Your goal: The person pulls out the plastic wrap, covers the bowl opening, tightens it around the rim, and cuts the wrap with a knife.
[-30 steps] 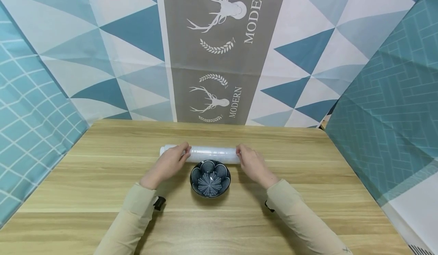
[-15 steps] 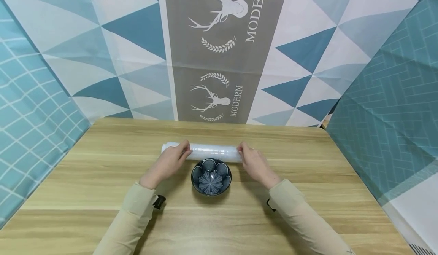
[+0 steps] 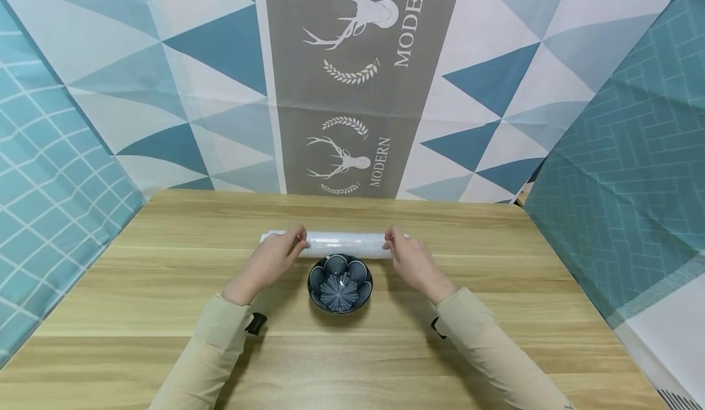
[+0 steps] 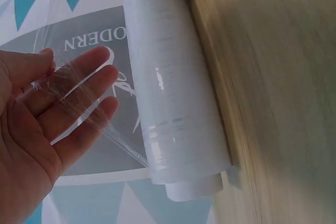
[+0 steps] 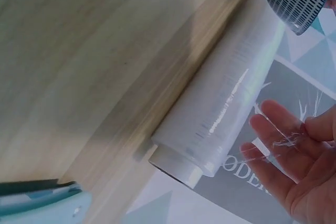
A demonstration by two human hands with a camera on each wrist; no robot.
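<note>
A roll of cling film (image 3: 347, 245) lies crosswise on the table, just beyond a dark blue, flower-patterned bowl (image 3: 339, 284). My left hand (image 3: 275, 257) pinches the film's loose edge between thumb and forefinger near the roll's left part. In the left wrist view, a clear, creased strip of film (image 4: 89, 114) runs from that hand (image 4: 52, 103) down to the roll. Toward the right end, my right hand (image 3: 410, 262) pinches film with its thumb, the other fingers spread behind the sheet in the right wrist view. A pale core sticks out of the roll's end (image 5: 173, 163).
Wood-grain table (image 3: 341, 361) extends around the bowl and the roll. Patterned cloth (image 3: 341, 92) hangs behind the table's far edge, with teal cloths on both sides. In the right wrist view, a light-blue-edged thing (image 5: 47, 208) shows at the lower left corner.
My right hand has shifted slightly to the right, and a bit of the roll's end now shows beyond it. My left hand and the bowl stay almost in place.
</note>
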